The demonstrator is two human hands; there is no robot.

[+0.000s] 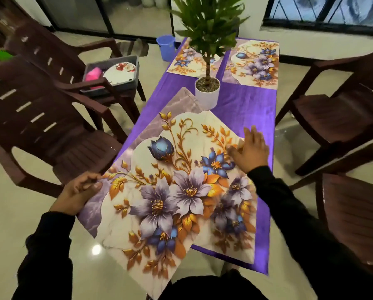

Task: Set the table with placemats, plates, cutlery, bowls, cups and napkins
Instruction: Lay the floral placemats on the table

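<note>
Floral placemat [159, 191] tilted over near end of table [246, 109], gripped at left edge by left hand [79, 191]; right hand [250, 148] spread flat above. Purple tablecloth, potted plant [207, 92], brown chairs [51, 126], tiled floor.

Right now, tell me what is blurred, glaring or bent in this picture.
Head view: the right hand is smeared by motion blur; a bright light spot glares off the floor tiles beside the held placemat; wide-angle distortion bows the chairs and the window frame near the edges.
</note>
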